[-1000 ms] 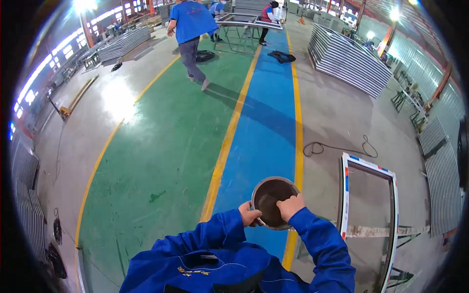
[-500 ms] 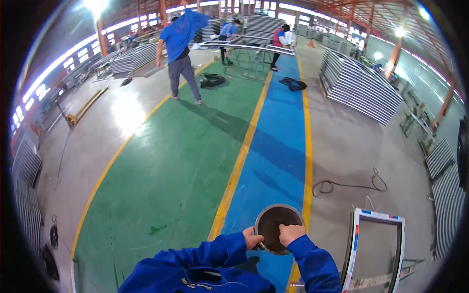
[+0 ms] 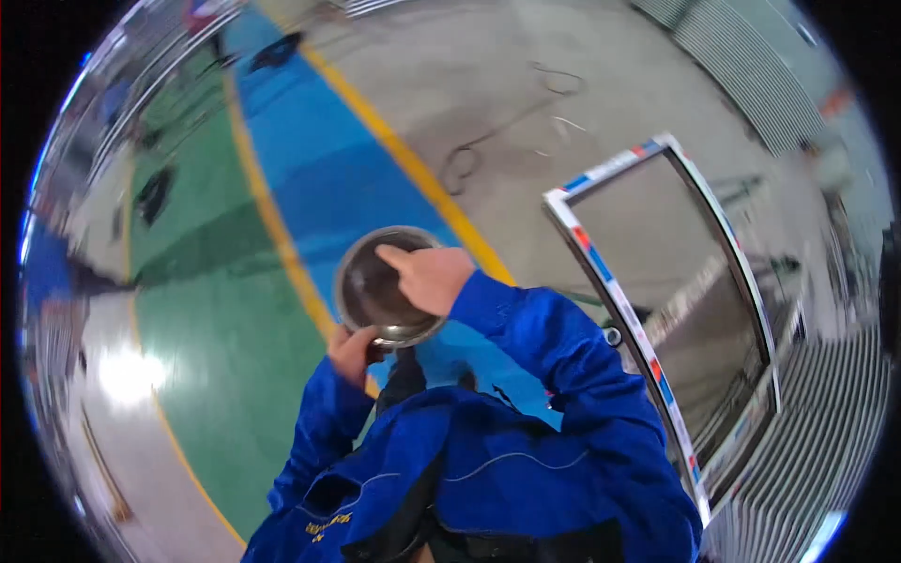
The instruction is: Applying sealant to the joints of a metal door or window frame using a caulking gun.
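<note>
A round metal bowl (image 3: pixel 368 293) with a shiny rim and a dark brownish inside is held in front of my body, above the blue floor lane. My left hand (image 3: pixel 354 354) is closed on its near left rim, the thumb lying along the edge. Over the right side of the bowl reaches my right hand (image 3: pixel 434 280), its index finger stretched across the inside and the other fingers bent. Nothing shows in the right hand, though its underside is hidden. Whether the fingertip touches the bowl's inner wall, I cannot tell.
A rectangular frame (image 3: pixel 615 281) with red, blue and white tape stands to the right. Behind it lie stacked ribbed panels (image 3: pixel 826 422). A dark cable (image 3: pixel 460 169) crosses the grey floor ahead. Black bundles (image 3: pixel 276 51) lie on the painted lanes. A person in blue (image 3: pixel 47 272) blurs at the left.
The view has swung right and down, so the bowl and frame appear higher and further left. My right index finger now stretches across the bowl; my left hand still grips the rim.
</note>
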A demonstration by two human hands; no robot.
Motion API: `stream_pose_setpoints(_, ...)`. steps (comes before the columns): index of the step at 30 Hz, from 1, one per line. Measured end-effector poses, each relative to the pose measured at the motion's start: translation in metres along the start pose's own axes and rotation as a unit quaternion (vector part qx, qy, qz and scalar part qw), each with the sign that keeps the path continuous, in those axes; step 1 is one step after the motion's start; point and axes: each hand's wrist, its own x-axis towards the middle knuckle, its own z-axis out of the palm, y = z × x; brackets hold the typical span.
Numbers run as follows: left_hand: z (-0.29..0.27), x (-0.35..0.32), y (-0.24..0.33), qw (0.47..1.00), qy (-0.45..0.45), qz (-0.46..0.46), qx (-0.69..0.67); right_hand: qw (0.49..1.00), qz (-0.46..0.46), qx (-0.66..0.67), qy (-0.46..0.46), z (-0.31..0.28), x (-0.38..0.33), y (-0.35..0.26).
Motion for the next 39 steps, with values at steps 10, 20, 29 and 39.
stream_pose_setpoints(10, 0.024, 0.157, 0.084, 0.977, -0.155, -0.021, 0.146, 0.905, 0.184, 0.292, 0.25, -0.007, 0.012, 0.174)
stream_pose_setpoints(20, 0.063, 0.217, 0.105, 0.985, -0.173, -0.008, -0.016, 0.806, 0.434, 0.194, 0.352, 0.0, -0.088, 0.384)
stream_pose_setpoints(29, 0.069, 0.209, 0.109, 0.995, -0.088, -0.012, -0.033, 0.857, 0.49, -0.084, 0.135, 0.026, -0.052, 0.408)
stream_pose_setpoints(39, 0.038, 0.203, 0.086, 0.998, -0.033, -0.019, -0.054, 0.795, 0.477, -0.369, -0.065, 0.034, -0.057, 0.424)
